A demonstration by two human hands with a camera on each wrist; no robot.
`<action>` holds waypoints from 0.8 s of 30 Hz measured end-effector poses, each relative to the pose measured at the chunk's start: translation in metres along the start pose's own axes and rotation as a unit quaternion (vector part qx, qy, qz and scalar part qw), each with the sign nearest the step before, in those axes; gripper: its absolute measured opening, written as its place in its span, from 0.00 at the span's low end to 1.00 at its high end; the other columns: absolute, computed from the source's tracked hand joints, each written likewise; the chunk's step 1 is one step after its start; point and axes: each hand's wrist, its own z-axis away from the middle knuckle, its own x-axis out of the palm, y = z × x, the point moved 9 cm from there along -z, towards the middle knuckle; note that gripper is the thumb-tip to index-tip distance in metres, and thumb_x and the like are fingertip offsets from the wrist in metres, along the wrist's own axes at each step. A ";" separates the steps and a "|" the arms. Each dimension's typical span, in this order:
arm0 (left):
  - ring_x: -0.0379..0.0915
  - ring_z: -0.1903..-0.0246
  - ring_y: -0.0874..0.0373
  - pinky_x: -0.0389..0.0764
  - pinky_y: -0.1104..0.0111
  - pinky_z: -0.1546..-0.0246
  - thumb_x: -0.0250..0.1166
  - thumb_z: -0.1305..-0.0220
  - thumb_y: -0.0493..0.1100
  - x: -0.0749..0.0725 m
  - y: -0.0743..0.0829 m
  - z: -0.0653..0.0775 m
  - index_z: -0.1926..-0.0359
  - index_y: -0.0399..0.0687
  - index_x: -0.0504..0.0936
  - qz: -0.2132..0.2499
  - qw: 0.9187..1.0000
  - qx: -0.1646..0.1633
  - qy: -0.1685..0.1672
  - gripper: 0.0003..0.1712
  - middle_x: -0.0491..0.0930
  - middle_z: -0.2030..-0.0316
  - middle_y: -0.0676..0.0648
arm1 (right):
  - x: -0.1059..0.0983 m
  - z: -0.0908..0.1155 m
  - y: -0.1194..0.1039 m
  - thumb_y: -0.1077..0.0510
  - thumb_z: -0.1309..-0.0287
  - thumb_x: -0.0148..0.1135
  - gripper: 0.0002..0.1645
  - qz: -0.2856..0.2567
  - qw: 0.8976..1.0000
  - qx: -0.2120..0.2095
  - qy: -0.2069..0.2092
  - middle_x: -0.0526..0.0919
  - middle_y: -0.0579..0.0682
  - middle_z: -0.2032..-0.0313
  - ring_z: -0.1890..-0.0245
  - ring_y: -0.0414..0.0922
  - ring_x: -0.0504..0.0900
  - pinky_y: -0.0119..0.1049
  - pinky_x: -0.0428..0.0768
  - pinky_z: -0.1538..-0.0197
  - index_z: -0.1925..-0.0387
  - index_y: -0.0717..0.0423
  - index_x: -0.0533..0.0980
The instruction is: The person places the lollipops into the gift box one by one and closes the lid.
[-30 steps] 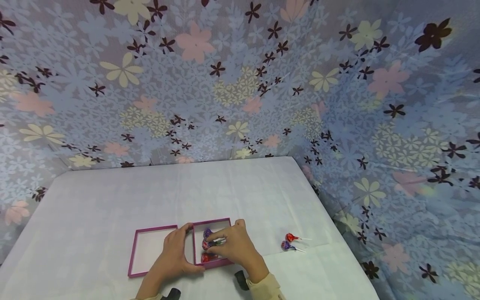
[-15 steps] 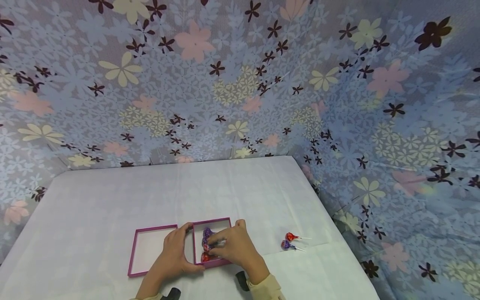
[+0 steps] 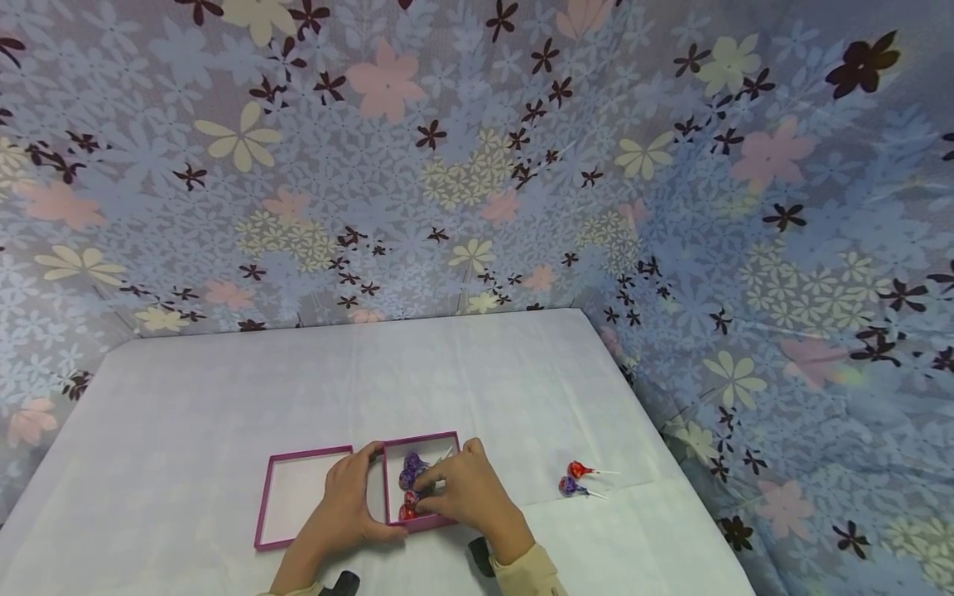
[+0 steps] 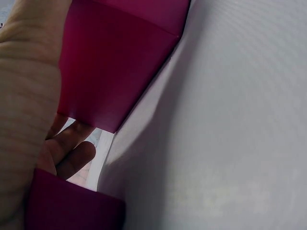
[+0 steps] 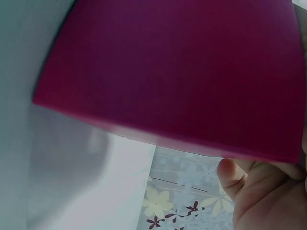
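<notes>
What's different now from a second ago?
The right hand moved a little toward the near side of the box, and more purple lolly shows. I can't tell if that hand let go of anything. The left hand, other box and two outside lollies stayed put.

One left box (image 3: 262, 501) and one right box (image 3: 421, 436) make two boxes. Outside them: one red lollipop (image 3: 575, 470) and one purple lollipop (image 3: 568, 487), also two. Inside the right box at least four lollipop heads (image 3: 406, 479) show; the exact count is partly hidden. There is one left hand (image 3: 343, 507), one right hand (image 3: 468, 490), two sleeves (image 3: 531, 571) and one table (image 3: 224, 397).
</notes>
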 end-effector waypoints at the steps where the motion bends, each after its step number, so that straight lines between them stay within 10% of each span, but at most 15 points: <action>1: 0.60 0.34 0.36 0.54 0.38 0.32 0.83 0.76 0.72 0.000 0.000 0.000 0.28 0.37 0.57 0.000 1.000 0.000 0.000 0.79 0.68 0.34 0.36 | 0.001 0.000 0.000 0.41 0.62 0.82 0.13 0.000 1.000 0.002 -0.004 0.88 0.29 0.73 0.75 0.22 0.75 0.37 0.61 0.55 0.69 0.31 0.89; 24: 0.62 0.36 0.35 0.56 0.39 0.33 0.84 0.79 0.71 -0.001 0.001 0.000 0.29 0.37 0.58 -0.004 1.000 0.003 0.014 0.79 0.70 0.36 0.36 | -0.001 -0.001 0.005 0.48 0.58 0.82 0.10 -0.045 0.997 0.003 -0.063 0.87 0.26 0.70 0.67 0.21 0.80 0.38 0.62 0.50 0.69 0.33 0.90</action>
